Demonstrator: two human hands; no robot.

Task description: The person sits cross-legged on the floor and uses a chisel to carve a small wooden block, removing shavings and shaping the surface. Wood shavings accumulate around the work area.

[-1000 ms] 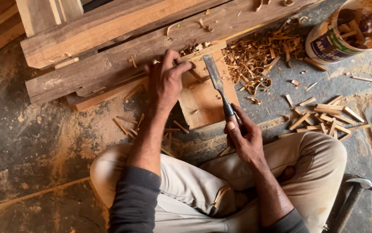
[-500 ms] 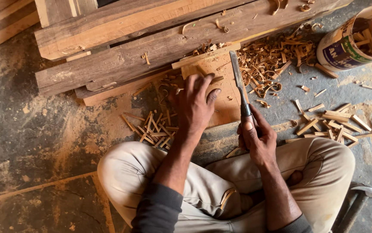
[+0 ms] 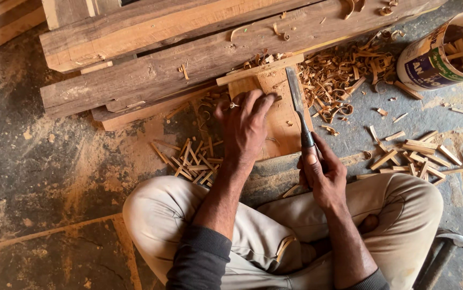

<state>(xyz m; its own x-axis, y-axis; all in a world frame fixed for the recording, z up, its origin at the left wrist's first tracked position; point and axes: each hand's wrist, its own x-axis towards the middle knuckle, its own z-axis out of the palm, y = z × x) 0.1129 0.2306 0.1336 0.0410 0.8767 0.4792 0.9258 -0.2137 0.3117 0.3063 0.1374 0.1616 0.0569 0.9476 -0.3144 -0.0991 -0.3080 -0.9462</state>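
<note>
I sit cross-legged on the floor. My left hand (image 3: 245,124) lies flat, fingers spread, on a small light wooden board (image 3: 280,115) in front of my knees, and a ring shows on one finger. My right hand (image 3: 320,172) grips the handle of a flat chisel (image 3: 297,102). Its metal blade points away from me and lies along the board's right side. A thin wooden strip (image 3: 258,70) sits across the board's far end, against the heavy planks.
Heavy rough planks (image 3: 188,59) lie across the top. Curled shavings (image 3: 339,80) pile right of the board. Short wooden sticks (image 3: 414,153) lie at right and more of them (image 3: 188,161) at left. A can (image 3: 446,51) holds wood pieces. A metal tool handle (image 3: 451,244) shows at lower right.
The view has shifted, so everything sits further right in the frame. My left hand stays spread on the board and my right hand keeps the chisel along the board's right side.
</note>
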